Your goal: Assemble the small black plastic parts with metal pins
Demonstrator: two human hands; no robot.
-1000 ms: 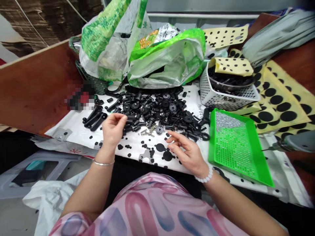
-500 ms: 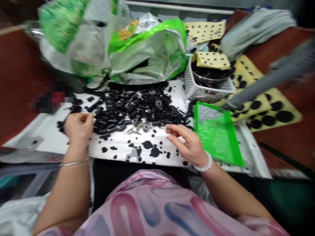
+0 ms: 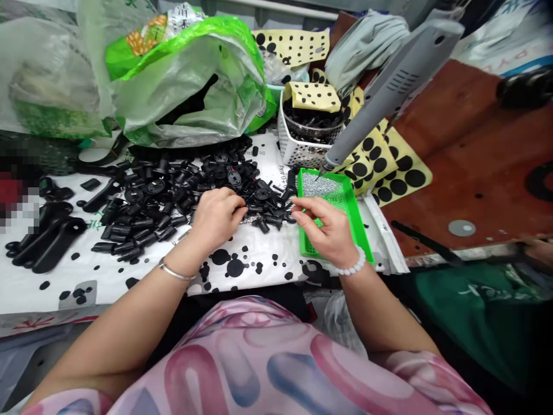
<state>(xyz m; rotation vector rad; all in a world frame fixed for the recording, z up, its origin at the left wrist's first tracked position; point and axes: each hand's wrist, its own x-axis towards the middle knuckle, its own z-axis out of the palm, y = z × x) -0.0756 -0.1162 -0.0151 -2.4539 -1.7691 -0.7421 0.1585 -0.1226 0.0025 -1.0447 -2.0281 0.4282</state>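
Note:
My left hand (image 3: pixel 219 218) is closed in a pinch at the right front of a pile of small black plastic parts (image 3: pixel 151 196). Whatever its fingertips hold is hidden among the dark pieces. My right hand (image 3: pixel 327 227), thumb and fingers drawn close together, hovers over the left edge of a green tray (image 3: pixel 362 230); anything between its fingertips is too small to name. Small silvery screws (image 3: pixel 317 185) lie at the tray's far end. A grey electric screwdriver (image 3: pixel 371 109) slants above, its bit pointing down at them.
Behind the pile slumps a green and clear plastic bag (image 3: pixel 181 109). A white basket (image 3: pixel 298 147) holds a metal bowl of black parts. Yellow sheets of black round pads (image 3: pixel 401 173) lie right of it. Long black handle-like pieces (image 3: pixel 60 242) rest at left.
My left hand has moved right, from the pile's left end to its right front. My right hand is now over the tray's edge. The view has shifted right, with the screwdriver sharper.

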